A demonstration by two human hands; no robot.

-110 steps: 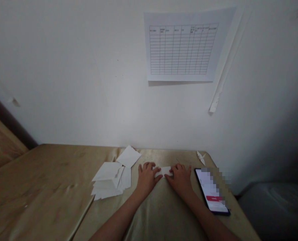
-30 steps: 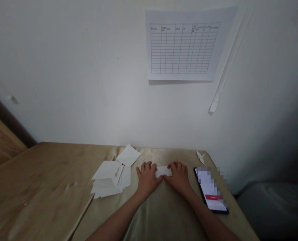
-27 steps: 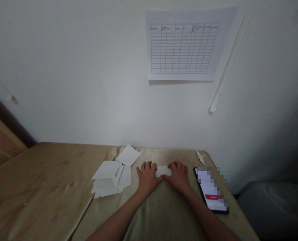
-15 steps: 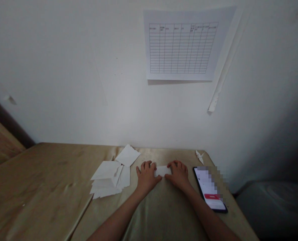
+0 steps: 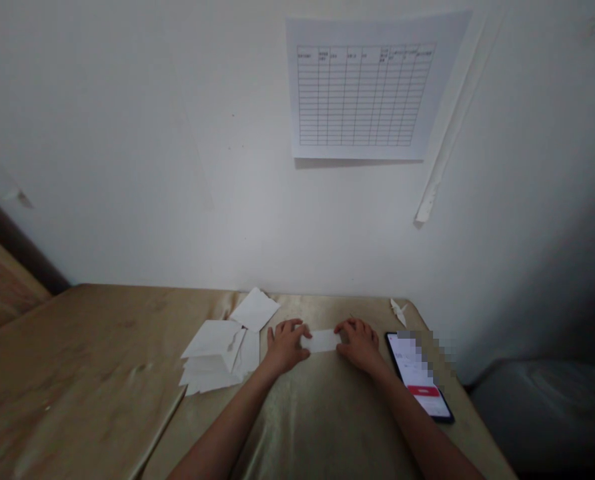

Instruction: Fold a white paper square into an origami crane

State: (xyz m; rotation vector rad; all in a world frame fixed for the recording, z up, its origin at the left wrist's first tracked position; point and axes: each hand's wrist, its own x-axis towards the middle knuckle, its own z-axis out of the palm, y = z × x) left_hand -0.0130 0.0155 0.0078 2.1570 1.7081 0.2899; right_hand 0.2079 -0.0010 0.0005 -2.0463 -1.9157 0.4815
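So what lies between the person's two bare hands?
A small white rectangular paper, lying on the shiny gold cover between the left hand and right hand, as the head view shows.

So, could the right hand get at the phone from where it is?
Probably yes: the phone lies just to the right of the right hand, with nothing visible between them. The hand's fingers are at the white paper, so they would likely have to leave it.
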